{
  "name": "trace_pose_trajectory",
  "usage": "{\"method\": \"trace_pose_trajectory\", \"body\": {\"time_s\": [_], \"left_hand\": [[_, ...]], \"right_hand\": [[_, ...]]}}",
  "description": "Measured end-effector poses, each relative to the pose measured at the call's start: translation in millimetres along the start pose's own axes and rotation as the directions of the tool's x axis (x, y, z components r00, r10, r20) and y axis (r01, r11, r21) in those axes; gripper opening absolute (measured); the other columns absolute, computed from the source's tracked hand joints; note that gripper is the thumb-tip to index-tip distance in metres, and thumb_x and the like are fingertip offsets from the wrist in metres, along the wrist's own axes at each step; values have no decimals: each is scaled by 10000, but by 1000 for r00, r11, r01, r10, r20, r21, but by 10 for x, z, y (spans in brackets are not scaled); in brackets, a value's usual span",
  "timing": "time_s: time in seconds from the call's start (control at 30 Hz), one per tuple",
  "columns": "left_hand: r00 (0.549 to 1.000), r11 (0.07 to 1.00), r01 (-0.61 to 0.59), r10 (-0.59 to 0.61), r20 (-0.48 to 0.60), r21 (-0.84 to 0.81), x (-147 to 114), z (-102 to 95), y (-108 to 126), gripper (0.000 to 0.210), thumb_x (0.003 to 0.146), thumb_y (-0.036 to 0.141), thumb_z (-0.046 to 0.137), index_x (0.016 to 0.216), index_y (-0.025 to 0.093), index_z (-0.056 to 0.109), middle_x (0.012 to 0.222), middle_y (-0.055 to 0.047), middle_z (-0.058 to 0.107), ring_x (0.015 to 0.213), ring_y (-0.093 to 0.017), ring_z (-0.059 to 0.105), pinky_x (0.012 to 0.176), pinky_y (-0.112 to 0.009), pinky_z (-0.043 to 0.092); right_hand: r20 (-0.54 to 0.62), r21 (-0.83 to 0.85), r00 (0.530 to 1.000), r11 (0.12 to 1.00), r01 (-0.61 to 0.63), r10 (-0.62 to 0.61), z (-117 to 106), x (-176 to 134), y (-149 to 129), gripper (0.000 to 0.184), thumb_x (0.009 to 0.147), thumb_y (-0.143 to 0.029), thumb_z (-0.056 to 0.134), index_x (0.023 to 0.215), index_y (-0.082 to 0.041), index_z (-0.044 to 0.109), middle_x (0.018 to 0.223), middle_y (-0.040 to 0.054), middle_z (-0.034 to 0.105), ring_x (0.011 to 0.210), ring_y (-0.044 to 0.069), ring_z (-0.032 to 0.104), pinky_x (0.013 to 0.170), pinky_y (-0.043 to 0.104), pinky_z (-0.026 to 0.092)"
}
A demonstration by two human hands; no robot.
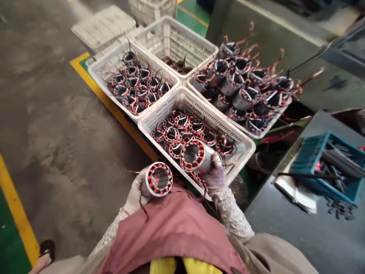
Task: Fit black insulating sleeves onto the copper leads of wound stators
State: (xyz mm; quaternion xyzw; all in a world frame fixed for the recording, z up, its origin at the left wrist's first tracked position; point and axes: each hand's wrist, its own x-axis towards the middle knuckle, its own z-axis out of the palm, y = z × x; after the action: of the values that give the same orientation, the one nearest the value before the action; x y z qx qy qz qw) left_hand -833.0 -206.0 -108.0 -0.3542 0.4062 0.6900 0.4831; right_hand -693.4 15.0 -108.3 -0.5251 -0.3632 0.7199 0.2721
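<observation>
While both gloved hands are raised just above the pink apron (pixel 173 228) at the bottom centre of the frame, each holds one wound motor stator. The left hand (pixel 137 192), in a pale glove at lower centre-left, has its fingers curled around the steel body of the left stator (pixel 158 179), whose open end with red-and-white slot liners and copper winding faces the camera; a thin copper lead hangs from it over the apron. The right hand (pixel 215 173), in a lilac glove just right of centre, wraps its fingers closed around the side of the right stator (pixel 195 155), which is tilted and held over the near edge of the nearest white plastic crate (pixel 242 140). The two stators are near each other but apart.

That crate sits in the middle of the frame and is filled with a layer of similar stators standing on end. Beyond it, at upper centre-left, a second crate (pixel 99 68) holds more stators with dark leads. At upper centre, a third crate (pixel 171 36) is mostly bare, with a few dark parts at its bottom. At upper right, a fourth crate (pixel 266 127) is heaped with stators whose long copper leads stick up. The crates rest by a yellow floor line (pixel 114 110) on the grey concrete floor. At the right edge, a teal bin (pixel 308 156) of metal rods stands on a grey table (pixel 313 236).
</observation>
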Motion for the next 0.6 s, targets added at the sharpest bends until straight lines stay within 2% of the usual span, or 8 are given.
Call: {"method": "trace_pose_trajectory", "body": {"time_s": [0.13, 0.23, 0.27, 0.3, 0.33, 0.4, 0.43, 0.6], "left_hand": [[993, 997, -47, 53, -102, 54, 308, 92, 557, 427, 608, 353, 826, 969, 153, 718, 927, -101, 778, 1110, -366, 667, 991, -509, 542], [976, 980, -100, 130, -174, 171, 481, 129, 904, 496, 561, 435, 863, 946, 150, 736, 913, -102, 778, 1077, -358, 682, 944, -470, 575], [975, 970, -111, 148, -168, 215, 534, 147, 1000, 529, 539, 478, 871, 932, 148, 742, 912, -105, 778, 1068, -361, 684, 928, -463, 582], [976, 959, -115, 158, -152, 258, 589, 168, 1085, 560, 516, 518, 875, 915, 146, 748, 909, -106, 777, 1058, -365, 686, 916, -458, 586], [978, 948, -116, 162, -134, 297, 647, 193, 1155, 587, 496, 549, 876, 904, 145, 752, 904, -105, 776, 1050, -366, 687, 906, -453, 589], [981, 925, -111, 159, -107, 364, 770, 239, 1255, 626, 478, 576, 873, 917, 144, 756, 904, -102, 774, 1034, -361, 691, 893, -441, 589], [983, 914, -107, 157, -98, 392, 832, 258, 1284, 645, 476, 577, 872, 941, 145, 755, 908, -100, 773, 1016, -352, 696, 879, -431, 591], [988, 877, -52, 114, -101, 478, 1073, 357, 1311, 703, 465, 560, 869, 1009, 142, 717, 878, -96, 763, 860, -300, 715, 760, -385, 592]], "right_hand": [[34, -51, 993, 992, 112, -110, 770, 1244, -87, 518, 705, -588, 677, 1023, -178, 684, 986, 42, 729, 927, 229, 682, 916, 427, 560], [17, -386, 968, 891, 239, -252, 1240, 2195, -51, 527, 727, -581, 663, 1008, -135, 671, 955, 67, 725, 885, 223, 678, 887, 400, 556], [34, -567, 962, 787, 241, -270, 1357, 2467, 9, 519, 761, -556, 648, 1039, -118, 668, 982, 88, 725, 910, 228, 677, 905, 395, 543], [80, -762, 966, 610, 217, -244, 1453, 2701, 92, 505, 799, -526, 632, 1074, -103, 667, 1015, 112, 724, 943, 237, 675, 925, 391, 528], [130, -911, 976, 367, 188, -175, 1527, 2894, 192, 482, 822, -494, 629, 1088, -95, 672, 1034, 134, 722, 975, 253, 671, 940, 391, 514], [179, -978, 983, -101, 181, 36, 1615, 3158, 400, 413, 826, -436, 661, 1049, -92, 704, 1034, 169, 722, 1026, 298, 660, 958, 401, 492], [180, -950, 975, -234, 207, 129, 1631, 3240, 484, 379, 816, -415, 681, 1015, -96, 722, 1026, 180, 724, 1043, 320, 654, 960, 407, 485], [171, -866, 940, -409, 286, 295, 1576, 3476, 544, 439, 851, -494, 628, 1079, -134, 731, 1015, 149, 731, 984, 302, 681, 867, 370, 520]]}}
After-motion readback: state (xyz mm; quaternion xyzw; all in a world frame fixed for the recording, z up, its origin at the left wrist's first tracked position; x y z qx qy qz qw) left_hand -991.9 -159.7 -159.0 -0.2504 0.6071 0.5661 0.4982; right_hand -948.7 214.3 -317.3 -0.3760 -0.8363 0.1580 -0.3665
